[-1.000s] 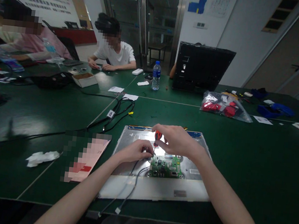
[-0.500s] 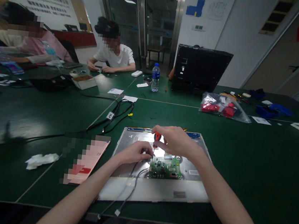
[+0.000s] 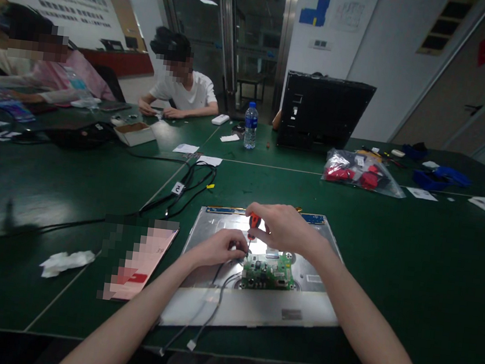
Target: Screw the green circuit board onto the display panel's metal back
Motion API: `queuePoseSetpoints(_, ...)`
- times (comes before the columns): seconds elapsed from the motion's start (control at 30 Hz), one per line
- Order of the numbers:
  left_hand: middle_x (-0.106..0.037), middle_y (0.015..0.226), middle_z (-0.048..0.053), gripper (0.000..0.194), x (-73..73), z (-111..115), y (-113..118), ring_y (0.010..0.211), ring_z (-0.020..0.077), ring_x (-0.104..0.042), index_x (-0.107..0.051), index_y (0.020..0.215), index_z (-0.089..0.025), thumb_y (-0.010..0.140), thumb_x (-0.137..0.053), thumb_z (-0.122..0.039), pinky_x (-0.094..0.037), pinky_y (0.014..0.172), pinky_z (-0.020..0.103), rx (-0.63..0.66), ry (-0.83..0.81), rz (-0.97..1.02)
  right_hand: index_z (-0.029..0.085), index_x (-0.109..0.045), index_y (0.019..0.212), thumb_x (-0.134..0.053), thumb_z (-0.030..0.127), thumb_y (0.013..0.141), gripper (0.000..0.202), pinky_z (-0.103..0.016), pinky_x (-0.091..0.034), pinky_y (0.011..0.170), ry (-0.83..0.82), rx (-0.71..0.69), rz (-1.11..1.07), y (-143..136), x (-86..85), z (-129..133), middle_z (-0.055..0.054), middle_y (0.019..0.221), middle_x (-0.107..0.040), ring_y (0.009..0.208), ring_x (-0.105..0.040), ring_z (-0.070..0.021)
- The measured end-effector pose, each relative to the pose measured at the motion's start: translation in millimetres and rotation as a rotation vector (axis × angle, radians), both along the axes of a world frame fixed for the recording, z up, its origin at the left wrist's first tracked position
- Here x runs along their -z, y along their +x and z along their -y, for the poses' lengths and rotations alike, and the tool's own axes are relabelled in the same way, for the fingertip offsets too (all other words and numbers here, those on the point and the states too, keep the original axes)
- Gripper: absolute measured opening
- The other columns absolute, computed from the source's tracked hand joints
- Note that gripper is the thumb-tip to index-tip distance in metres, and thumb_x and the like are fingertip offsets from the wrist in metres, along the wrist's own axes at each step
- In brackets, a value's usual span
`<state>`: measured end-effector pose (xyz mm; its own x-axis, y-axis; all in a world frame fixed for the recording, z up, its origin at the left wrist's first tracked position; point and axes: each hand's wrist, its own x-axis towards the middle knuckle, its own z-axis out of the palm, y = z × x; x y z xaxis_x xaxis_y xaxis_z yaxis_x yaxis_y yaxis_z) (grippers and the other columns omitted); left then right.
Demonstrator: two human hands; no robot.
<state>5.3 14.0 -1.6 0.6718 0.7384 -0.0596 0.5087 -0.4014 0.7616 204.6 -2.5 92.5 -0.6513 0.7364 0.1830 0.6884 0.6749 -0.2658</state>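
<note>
The right fingers (image 3: 261, 208) pinch a red-and-black screwdriver (image 3: 255, 221). Just below, the left fingers (image 3: 237, 234) curl close together by the green board (image 3: 268, 272), their hold unclear.

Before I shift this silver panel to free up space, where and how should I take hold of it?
Probably by its left and right edges, coming from both sides: the silver panel lies flat, the green board sits near its middle, and loose cables trail past the near edge.
</note>
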Motion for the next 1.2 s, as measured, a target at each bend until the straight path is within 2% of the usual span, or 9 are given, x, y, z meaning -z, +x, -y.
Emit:
queuePoseSetpoints(0.27, -0.063, 0.075, 0.000, 0.005, -0.9, 1.6, 1.0, 0.071, 0.0144, -0.056, -0.066, 0.075, -0.016, 0.073, -0.061, -0.014, -0.043, 0.068, 0.024, -0.018, 0.007, 0.012, 0.022, -0.052, 0.103, -0.060, 0.025, 0.086, 0.019, -0.025, -0.027, 0.056, 0.009, -0.004, -0.001, -1.3, 1.8, 0.0, -0.001, 0.088, -0.069, 0.070, -0.059, -0.0146)
queuePoseSetpoints(0.47, -0.063, 0.075, 0.000, 0.006, -1.4, 2.3, 0.4, 0.072, 0.0143, -0.056, -0.065, 0.077, -0.016, 0.074, -0.060, -0.015, -0.044, 0.069, 0.024, -0.012, 0.018, 0.000, 0.022, -0.048, 0.111, -0.058, 0.025, 0.087, 0.027, -0.025, -0.029, 0.058, 0.011, -0.009, -0.003, -1.8, 0.1, 1.7, -0.001, 0.093, -0.069, 0.072, -0.060, -0.0152)
queuePoseSetpoints(0.87, -0.066, 0.080, 0.001, 0.008, 3.7, 0.3, -1.3, 0.075, 0.0156, -0.058, -0.067, 0.079, -0.016, 0.076, -0.061, -0.017, -0.044, 0.069, 0.025, -0.002, 0.009, -0.005, 0.022, -0.049, 0.104, -0.057, 0.029, 0.087, 0.020, -0.025, -0.029, 0.056, -0.006, -0.006, 0.007, -0.4, 1.2, 2.3, -0.001, 0.090, -0.067, 0.072, -0.058, -0.0156)
queuePoseSetpoints(1.2, -0.063, 0.074, 0.000, 0.008, 6.2, -0.9, -0.8, 0.071, 0.0145, -0.056, -0.066, 0.079, -0.016, 0.073, -0.061, -0.013, -0.043, 0.066, 0.024, 0.010, 0.024, 0.034, 0.018, -0.052, 0.100, -0.056, 0.019, 0.083, 0.018, -0.025, -0.029, 0.056, -0.007, -0.052, -0.035, -0.9, -2.6, 3.7, -0.003, 0.092, -0.062, 0.069, -0.052, -0.0125)
